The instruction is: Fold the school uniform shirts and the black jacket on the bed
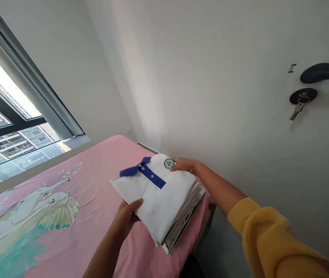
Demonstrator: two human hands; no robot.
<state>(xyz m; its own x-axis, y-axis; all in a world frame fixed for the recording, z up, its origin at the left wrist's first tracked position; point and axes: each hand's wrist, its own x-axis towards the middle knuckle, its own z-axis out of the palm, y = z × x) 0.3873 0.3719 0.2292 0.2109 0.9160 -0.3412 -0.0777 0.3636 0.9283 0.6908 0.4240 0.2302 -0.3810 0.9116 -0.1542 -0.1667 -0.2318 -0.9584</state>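
Note:
A folded white polo shirt (155, 197) with a blue collar and blue placket lies on top of a stack of folded clothes (183, 218), with a round green badge (169, 163) on its chest. My left hand (126, 218) grips the shirt's near edge, thumb on top. My right hand (184, 165) holds its far edge beside the badge. Both hands are lifting or steadying the shirt and stack just over a pink bedsheet (100, 181); I cannot tell whether the stack touches it.
The pink bed with a printed figure fills the lower left, against a white wall (211, 96). A large window (16, 119) shows apartment blocks at left. At right is a black door handle (321, 73) with a key (299, 108) in the lock below it.

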